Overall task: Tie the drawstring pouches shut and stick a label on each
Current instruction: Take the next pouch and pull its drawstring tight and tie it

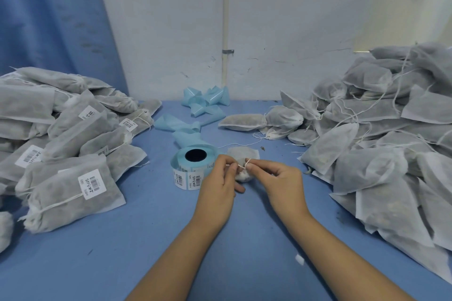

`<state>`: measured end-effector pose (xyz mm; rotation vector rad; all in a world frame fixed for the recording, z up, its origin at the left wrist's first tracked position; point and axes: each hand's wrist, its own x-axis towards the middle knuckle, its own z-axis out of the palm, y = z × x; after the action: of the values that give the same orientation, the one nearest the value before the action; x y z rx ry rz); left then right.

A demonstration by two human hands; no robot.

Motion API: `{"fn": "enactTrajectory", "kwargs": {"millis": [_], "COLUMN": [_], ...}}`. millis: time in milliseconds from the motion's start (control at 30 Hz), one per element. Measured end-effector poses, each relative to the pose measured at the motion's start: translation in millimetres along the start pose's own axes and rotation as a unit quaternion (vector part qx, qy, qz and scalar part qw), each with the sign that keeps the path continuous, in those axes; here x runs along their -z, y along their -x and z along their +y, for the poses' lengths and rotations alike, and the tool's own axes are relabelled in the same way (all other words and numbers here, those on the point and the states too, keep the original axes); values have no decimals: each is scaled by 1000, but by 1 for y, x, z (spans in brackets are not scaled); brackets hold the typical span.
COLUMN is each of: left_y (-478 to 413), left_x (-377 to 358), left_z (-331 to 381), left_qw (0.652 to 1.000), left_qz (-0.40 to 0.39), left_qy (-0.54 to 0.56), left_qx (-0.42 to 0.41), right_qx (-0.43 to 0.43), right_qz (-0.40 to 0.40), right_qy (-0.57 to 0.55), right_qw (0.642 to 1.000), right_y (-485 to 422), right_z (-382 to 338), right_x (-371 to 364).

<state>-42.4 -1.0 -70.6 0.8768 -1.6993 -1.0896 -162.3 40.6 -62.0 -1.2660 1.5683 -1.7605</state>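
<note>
Pinching the ends of a thin white drawstring (241, 165) between thumb and forefinger, the left grip (217, 186) and right grip (281, 183) hold it taut between them. Tying looks to be the step in hand; next, I'd judge, the knot needs drawing snug before a label is peeled. Under both grips spreads the blue cloth-covered worktop (122, 252). Well right of them rises a large heap of unlabelled grey fabric pouches (379, 142); well left lies the smaller heap of labelled grey pouches (68, 149). Just beyond the left grip stands the pale blue roll of barcode labels (193, 161). The small grey fabric pouch (244, 156) being tied rests just beyond the fingertips, its gathered neck between the grips.
</note>
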Motion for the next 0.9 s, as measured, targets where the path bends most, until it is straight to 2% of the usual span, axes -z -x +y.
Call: {"fn": "enactTrajectory", "kwargs": {"millis": [267, 533, 600, 733, 900], "left_y": [1, 5, 6, 7, 5], "left_x": [2, 3, 1, 0, 0], "left_z": [-2, 1, 3, 4, 6], "left_qw": [999, 986, 989, 999, 993], "left_qz": [37, 64, 62, 22, -3], "left_qy": [-26, -125, -100, 19, 120], "left_qx": [4, -89, -93, -40, -16], "right_qx": [49, 29, 27, -3, -33], "right_qz": [-28, -5, 0, 18, 30], "right_qy": [138, 194, 180, 109, 17], "right_qw": [989, 980, 983, 994, 999], "right_y": [4, 6, 9, 14, 12], "right_z": [0, 2, 1, 0, -2], "right_x": [-3, -5, -8, -16, -19]}}
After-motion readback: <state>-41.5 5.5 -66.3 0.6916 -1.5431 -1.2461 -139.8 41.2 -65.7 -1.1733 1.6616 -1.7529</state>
